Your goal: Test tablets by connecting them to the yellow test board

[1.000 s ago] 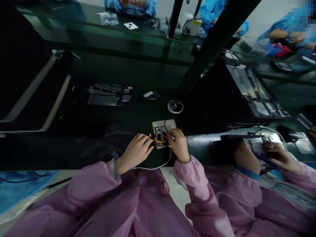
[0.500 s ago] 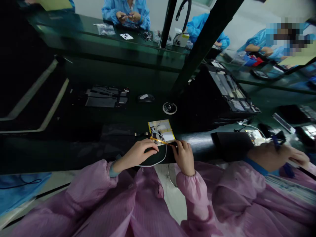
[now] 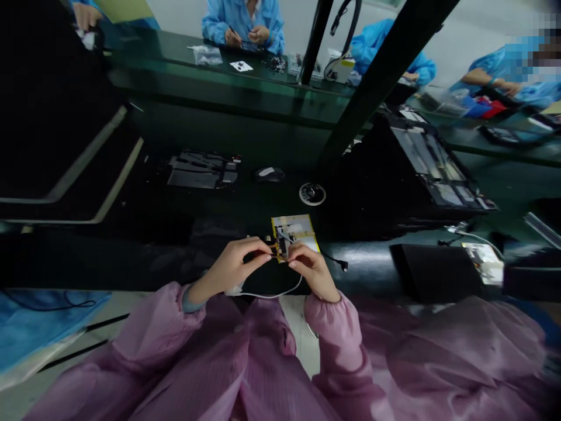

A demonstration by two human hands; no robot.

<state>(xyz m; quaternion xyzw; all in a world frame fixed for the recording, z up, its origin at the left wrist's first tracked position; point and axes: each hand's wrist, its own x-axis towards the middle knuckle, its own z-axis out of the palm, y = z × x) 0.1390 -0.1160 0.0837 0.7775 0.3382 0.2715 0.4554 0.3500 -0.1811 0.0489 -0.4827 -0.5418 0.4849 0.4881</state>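
Note:
My left hand [image 3: 232,264] and my right hand [image 3: 313,270] meet over the near edge of a flat electronic assembly with yellow edges [image 3: 298,222]. Thumb and forefinger of each hand are pinched around a thin orange flex cable [image 3: 277,255], which is partly covered by the fingertips. A white cable [image 3: 269,296] curves below both hands from the assembly towards my left wrist. To the right of the assembly, a black cable [image 3: 335,259] ends in a small plug on the dark table.
Behind the assembly are a round dish [image 3: 312,194], a black mouse [image 3: 269,174] and a flat device panel [image 3: 204,171]. A stack of panels [image 3: 432,155] stands right, near a dark post [image 3: 366,82]. A co-worker's pink sleeve [image 3: 464,351] is close on my right.
My right hand has moved left, close to my left hand, and the orange cable's visible span is shorter. The black plug now shows. The whole view has shifted slightly.

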